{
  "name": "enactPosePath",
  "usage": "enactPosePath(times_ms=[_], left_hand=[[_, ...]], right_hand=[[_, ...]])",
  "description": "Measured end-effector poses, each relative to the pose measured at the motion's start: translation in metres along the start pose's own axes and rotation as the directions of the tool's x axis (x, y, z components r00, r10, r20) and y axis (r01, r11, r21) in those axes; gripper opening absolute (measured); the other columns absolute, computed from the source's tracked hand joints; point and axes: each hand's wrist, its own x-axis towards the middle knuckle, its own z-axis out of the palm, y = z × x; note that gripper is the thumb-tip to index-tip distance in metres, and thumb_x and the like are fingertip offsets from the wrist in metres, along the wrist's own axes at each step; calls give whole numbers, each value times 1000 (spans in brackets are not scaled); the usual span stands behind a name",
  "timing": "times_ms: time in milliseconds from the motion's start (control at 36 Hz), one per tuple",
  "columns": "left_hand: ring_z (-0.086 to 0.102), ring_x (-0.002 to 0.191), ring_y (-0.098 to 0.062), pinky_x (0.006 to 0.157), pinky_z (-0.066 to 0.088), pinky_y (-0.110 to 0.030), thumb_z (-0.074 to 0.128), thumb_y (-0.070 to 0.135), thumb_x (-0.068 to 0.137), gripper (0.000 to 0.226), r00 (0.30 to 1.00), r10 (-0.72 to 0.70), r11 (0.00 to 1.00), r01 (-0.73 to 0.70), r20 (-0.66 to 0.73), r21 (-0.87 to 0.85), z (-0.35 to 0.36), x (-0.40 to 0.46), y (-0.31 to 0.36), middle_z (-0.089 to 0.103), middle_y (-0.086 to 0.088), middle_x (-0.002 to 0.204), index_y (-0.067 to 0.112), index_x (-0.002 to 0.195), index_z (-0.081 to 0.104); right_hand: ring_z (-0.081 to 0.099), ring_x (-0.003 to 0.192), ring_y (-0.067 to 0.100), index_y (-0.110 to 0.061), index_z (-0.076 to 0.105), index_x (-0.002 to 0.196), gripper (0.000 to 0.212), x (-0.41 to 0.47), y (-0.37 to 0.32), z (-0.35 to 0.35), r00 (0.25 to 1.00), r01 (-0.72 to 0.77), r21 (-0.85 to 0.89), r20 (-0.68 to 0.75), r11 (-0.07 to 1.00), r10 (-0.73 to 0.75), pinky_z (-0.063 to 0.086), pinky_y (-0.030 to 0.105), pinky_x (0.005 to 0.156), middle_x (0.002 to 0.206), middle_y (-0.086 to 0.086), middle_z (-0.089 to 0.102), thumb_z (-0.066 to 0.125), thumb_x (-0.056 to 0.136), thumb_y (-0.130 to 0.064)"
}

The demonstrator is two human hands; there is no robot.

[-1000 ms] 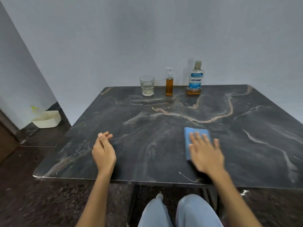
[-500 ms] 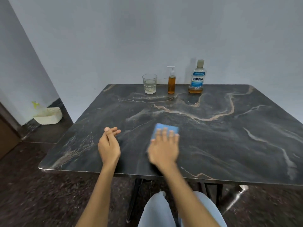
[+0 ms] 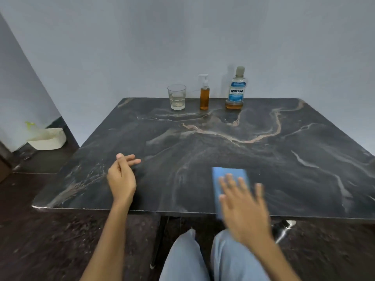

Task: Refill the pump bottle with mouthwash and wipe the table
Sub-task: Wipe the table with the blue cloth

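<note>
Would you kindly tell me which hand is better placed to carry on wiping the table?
Right. The right hand lies flat on the blue cloth near the table's front edge; the left hand holds nothing.

plain pale grey-blue walls [image 3: 142, 47], dark speckled floor [image 3: 50, 240], white basket [image 3: 47, 138] at left of frame by the wall.

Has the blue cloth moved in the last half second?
Yes. The blue cloth under the right hand has slid rightward along the table's near edge, away from the left hand, judged against the pump bottle.
</note>
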Motion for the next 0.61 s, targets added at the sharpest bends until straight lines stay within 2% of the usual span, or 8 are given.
enactPosePath(times_ms=[83, 139, 250, 333, 417, 472, 528, 611], left_hand=[[61, 84, -5, 75, 39, -18, 23, 43, 101, 50, 1000, -1, 1000, 1, 15, -6, 1, 1, 1, 70, 6, 80, 21, 89, 67], [63, 86, -8, 77, 40, -19, 24, 43, 101, 49, 1000, 1, 1000, -1, 20, -14, 1, 0, 2, 71, 4, 81, 24, 86, 66], [64, 87, -11, 79, 43, -21, 24, 43, 101, 51, 1000, -3, 1000, 3, 9, -23, 1, -2, 3, 71, 3, 80, 18, 92, 67], [64, 87, -10, 80, 43, -23, 23, 45, 101, 52, 1000, -1, 1000, 1, 15, 4, 1, -2, 3, 71, 7, 80, 19, 92, 67], [63, 89, -10, 82, 43, -25, 23, 45, 101, 52, 999, 6, 999, -8, 35, 46, 1, -3, 3, 71, 8, 80, 20, 92, 68], [63, 89, -15, 88, 46, -36, 23, 46, 101, 52, 999, 10, 996, -14, 52, 85, 1, -3, 4, 71, 10, 82, 22, 91, 68], [62, 87, -18, 88, 46, -40, 23, 46, 100, 50, 997, 12, 992, -21, 72, 122, 1, -4, 5, 70, 13, 81, 26, 88, 67], [61, 89, -13, 88, 43, -35, 24, 44, 101, 49, 996, 32, 988, -44, 81, 146, 1, -4, 5, 69, 13, 80, 25, 87, 67]], right_hand=[[0, 146, 14, -34, 3, 150, 53, -11, 81, -19, 946, -325, 22, -7, 946, 325, -7, 51, 114, 158, -13, 0, 9, 97, -42], [5, 145, 18, -31, 10, 150, 53, -15, 113, -30, 885, -464, 46, -17, 884, 466, -4, 52, 115, 158, -10, 5, 14, 97, -39], [6, 145, 27, -23, 14, 151, 54, -5, 112, -30, 822, -566, 66, -27, 822, 568, -4, 48, 115, 159, -1, 9, 17, 98, -36], [4, 145, 30, -19, 9, 151, 56, 14, 80, -23, 818, -572, 60, -27, 818, 574, -4, 45, 115, 159, 3, 5, 17, 98, -37], [1, 145, 29, -18, 4, 151, 57, 38, 24, -11, 896, -441, 61, -21, 895, 443, -6, 44, 116, 159, 4, 1, 15, 99, -38], [-1, 145, 28, -18, 3, 151, 56, 51, -26, -1, 959, -279, 80, -20, 957, 281, -9, 44, 115, 159, 4, 0, 14, 99, -38], [-2, 145, 29, -18, 7, 151, 56, 58, -76, 9, 997, -73, 115, -21, 991, 76, -12, 44, 114, 159, 5, 3, 18, 99, -37], [-3, 145, 29, -18, 12, 151, 55, 59, -144, 21, 959, 279, 155, 10, 948, -284, -16, 45, 113, 158, 6, 7, 21, 99, -36]])
